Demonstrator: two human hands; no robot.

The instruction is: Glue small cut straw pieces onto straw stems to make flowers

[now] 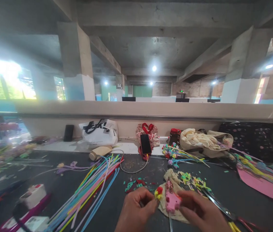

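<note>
My left hand (138,207) is closed in a pinch, with a small fuzzy red and yellow flower (159,192) at its thumb and fingertips. Just to the right, a pink glue gun (172,202) lies on a crumpled beige cloth (163,209), its dirty nozzle end pointing away from me. A clear stick (170,222) runs out of its near end. The fingers of my right hand (200,209) are curled around the gun's right side, where the grip is mostly hidden by them.
Long coloured pipe cleaners (95,190) lie to the left, beside a white power socket (33,195). Cut fuzzy bits (192,180) are scattered ahead. Scissors (220,206) rest at the right. Farther back are a phone on a cable (146,144), finished flower stems (175,153) and bags (100,133).
</note>
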